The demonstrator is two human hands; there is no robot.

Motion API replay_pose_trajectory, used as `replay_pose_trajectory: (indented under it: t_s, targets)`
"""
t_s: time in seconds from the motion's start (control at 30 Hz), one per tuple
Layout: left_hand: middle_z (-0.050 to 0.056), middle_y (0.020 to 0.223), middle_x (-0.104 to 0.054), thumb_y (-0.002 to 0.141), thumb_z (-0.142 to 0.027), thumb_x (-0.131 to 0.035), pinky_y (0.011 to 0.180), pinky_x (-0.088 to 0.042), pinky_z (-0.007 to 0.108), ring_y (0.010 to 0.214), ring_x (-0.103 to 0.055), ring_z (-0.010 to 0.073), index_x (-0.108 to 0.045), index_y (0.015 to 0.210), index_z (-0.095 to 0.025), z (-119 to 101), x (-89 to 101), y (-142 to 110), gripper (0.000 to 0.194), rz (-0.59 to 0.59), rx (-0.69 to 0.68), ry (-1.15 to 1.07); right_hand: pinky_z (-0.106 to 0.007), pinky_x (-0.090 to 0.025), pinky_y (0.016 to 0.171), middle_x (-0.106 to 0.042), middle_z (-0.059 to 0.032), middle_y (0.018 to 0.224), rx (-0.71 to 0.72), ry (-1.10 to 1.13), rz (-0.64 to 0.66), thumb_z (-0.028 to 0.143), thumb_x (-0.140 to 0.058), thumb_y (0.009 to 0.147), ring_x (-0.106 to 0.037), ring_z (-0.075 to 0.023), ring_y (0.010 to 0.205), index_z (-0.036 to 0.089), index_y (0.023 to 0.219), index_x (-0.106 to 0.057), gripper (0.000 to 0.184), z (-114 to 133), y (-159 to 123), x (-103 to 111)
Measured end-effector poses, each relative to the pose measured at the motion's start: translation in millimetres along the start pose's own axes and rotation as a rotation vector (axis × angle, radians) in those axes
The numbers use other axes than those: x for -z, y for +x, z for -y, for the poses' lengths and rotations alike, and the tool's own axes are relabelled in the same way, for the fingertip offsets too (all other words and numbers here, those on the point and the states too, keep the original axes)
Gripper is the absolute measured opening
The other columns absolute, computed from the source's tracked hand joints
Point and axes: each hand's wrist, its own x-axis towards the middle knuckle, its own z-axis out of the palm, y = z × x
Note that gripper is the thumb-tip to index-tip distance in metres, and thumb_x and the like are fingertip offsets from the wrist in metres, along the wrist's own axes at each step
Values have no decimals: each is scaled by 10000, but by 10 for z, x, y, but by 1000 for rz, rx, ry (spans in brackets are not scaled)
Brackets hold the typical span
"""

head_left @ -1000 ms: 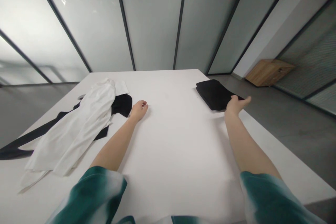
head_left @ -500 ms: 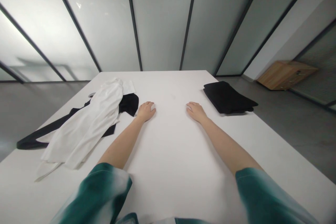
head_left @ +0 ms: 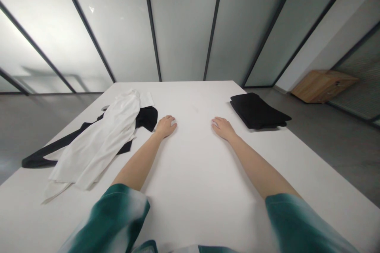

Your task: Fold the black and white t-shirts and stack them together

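Observation:
My left hand (head_left: 166, 126) rests palm down on the white table (head_left: 190, 174), its fingers stretched out and holding nothing. Just left of it lies a loose heap of clothes: a white garment (head_left: 97, 138) spread lengthwise over a black one (head_left: 147, 117). Their exact kinds are hard to make out. My right hand (head_left: 222, 127) also lies flat on the tabletop, open, with nothing in it. To its right, a little apart, sits a neatly folded black garment (head_left: 258, 110) in a flat, squarish stack.
Behind the table's far edge stands a frosted glass partition (head_left: 182, 23) with dark frames. A wooden cabinet (head_left: 323, 85) is on the grey floor (head_left: 335, 142) at the right, past the table's side edge.
Both hands stay where they were on the table. Only the camera view has shifted very slightly; the clothes have not moved.

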Motion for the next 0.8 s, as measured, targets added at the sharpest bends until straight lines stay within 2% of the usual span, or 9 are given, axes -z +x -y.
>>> replay_pose_trajectory:
  t_s: [0.13,0.53,0.8]
  targets:
    - [134,1326,-597,877,-304,-506,1073,-396,416,1224,-543,279,-633,1230,-170,18,-18,13,398,-3,1,-4,-413,-398,1052,-575,-114,1392,-7,6,-4,292,-457,938,-518,-278,1273,201,1271,-640,391,-14,7,-11]
    - [148,1329,-591,896,-320,-488,1059,-403,411,1222,-547,291,-625,1243,-150,-15,15,0,410,14,6,11,-439,-400,1053,-569,-133,1397,-15,25,3,294,-461,938,-512,-304,1275,173,1274,-644,402,-3,-4,7]
    - [155,1340,-584,898,-315,-486,1067,-401,410,1233,-542,291,-621,1252,-130,-34,35,-2,421,31,14,30,-403,-380,1074,-558,-126,1410,-39,46,15,306,-488,936,-500,-284,1295,179,1276,-646,395,-2,0,3]
